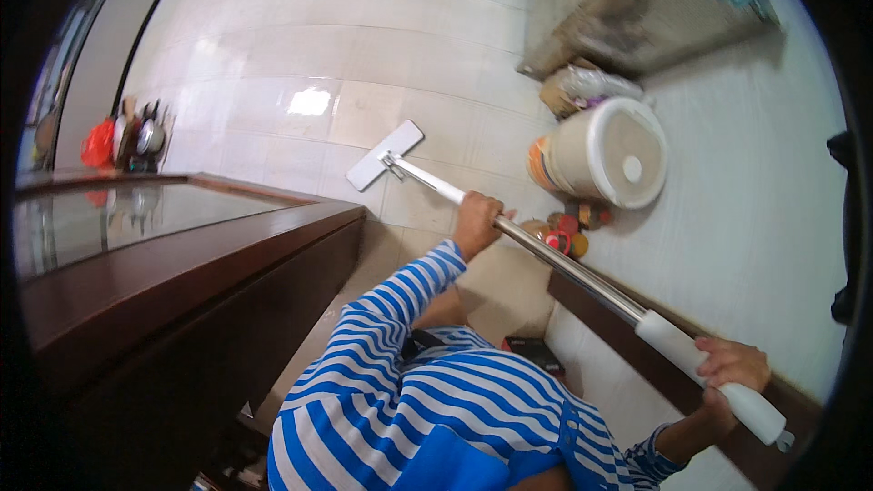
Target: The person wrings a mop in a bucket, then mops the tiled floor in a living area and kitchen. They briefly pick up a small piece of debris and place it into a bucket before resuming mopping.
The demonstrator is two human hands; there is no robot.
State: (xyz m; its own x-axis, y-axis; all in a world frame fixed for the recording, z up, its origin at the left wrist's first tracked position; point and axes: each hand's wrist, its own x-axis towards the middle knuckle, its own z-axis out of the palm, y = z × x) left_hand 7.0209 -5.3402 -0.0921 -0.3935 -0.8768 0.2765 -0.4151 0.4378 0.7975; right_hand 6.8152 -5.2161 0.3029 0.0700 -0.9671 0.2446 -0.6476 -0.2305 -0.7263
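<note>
Both hands on the mop [509,229]. My left hand [476,223] is wrapped around the metal shaft partway down, fingers curled tight about it. My right hand [730,371] is closed around the white grip near the top end, low right. The shaft runs slanted from near right to far left. The mop head [385,155], a flat white rectangle, lies on the tiled floor [273,73] ahead of me.

Open tile stretches far and left of the mop head, bare and glossy, with one bright glare patch. Left and near: a dark wooden cabinet [182,282] with a glass top, its corner edge close to my left sleeve. Right of the mop head: a white bucket [605,153] with small jars [568,235] just beside it. A bag [582,86] lies beyond the bucket. Far left edge: pots [141,135] and a red bag [97,145] by the wall.
</note>
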